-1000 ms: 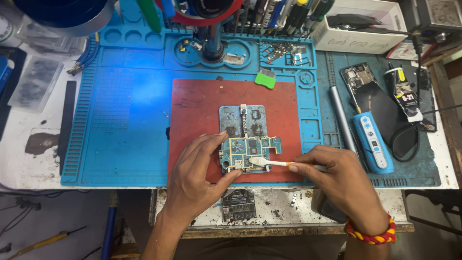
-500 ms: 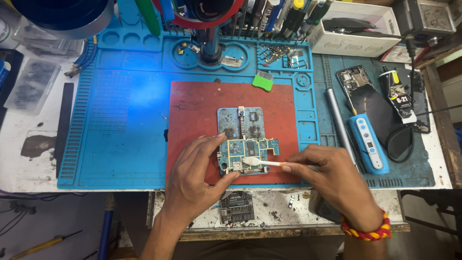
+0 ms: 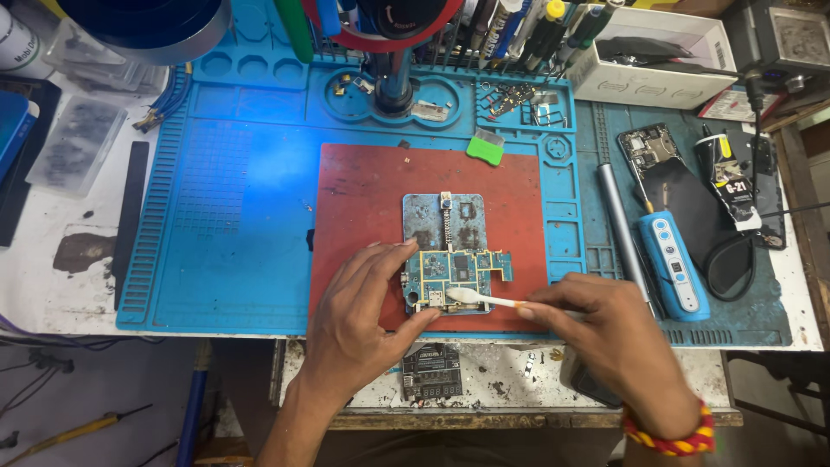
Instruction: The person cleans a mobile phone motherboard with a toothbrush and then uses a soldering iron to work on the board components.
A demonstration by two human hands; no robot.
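The left hand (image 3: 363,320) is pinching a blue circuit board (image 3: 454,275) lying near the front edge of the red mat (image 3: 363,199), while the right hand (image 3: 609,333) is gripping a cotton swab (image 3: 480,298) against it, with a white open box (image 3: 661,65) sitting far right.

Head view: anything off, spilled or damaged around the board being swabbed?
Nothing spilled on the red mat. The left hand steadies the blue-green circuit board; the right hand rubs it with a white cotton swab. Oddities: a dark stain on the white tabletop at left, and tiny loose parts in the blue mat's trays.
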